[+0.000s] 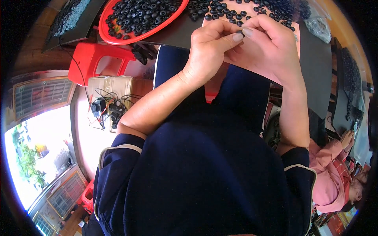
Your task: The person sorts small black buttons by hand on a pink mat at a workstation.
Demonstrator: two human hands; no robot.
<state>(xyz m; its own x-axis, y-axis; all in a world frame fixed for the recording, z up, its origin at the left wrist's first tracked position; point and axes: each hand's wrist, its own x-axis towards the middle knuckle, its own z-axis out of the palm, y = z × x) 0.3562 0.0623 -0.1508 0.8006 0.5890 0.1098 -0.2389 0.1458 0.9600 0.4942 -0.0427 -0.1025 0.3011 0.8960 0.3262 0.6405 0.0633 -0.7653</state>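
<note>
— Daylight pours through a window at the far left, onto a floor with a red plastic stool (92,59) and a cardboard box (110,88) with black cables (108,108) lying on it. What sits above those?

— Up at the top left, a red round tray (103,24) heaped with small black rubber rings. To its right, more loose black rings (228,13) lie scattered on the dark bench (315,67).

— And the hands?

— Both are raised in front of the bench edge, above the lap in dark blue clothing. The left hand (208,51) curls with thumb and forefinger pressed together toward the right hand (267,47). They meet at the fingertips, pinching one small black ring (241,33) between them; only a sliver of it shows.

— So that ring is off the bench?

— Yes, held in the air just below the scattered rings, near the top centre.

— Anything at the right?

— A clear plastic bag (319,27) near the bench's far corner, and lower right another person in a pink top (330,177).
</note>
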